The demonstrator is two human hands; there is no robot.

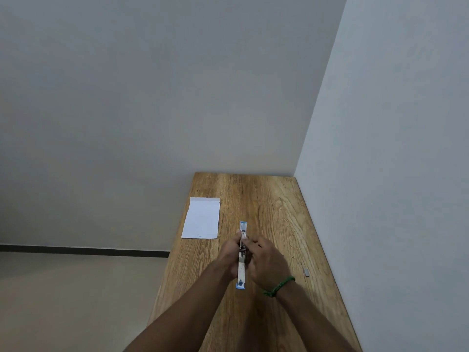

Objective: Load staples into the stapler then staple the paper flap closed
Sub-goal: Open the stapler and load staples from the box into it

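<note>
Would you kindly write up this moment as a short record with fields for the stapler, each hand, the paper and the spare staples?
stapler: swung open lengthwise, held between both hands over the wooden table
left hand: grips the stapler from its left side
right hand: fingers curled on the stapler's middle; green bracelet at the wrist
paper: flat at the table's left edge, flap folded at its far end
staple strip: lies on the table, right of the hands

Matt grained wood table [274,212]; stapler [241,265] metal, likely plastic ends; matt paper [201,218].
</note>
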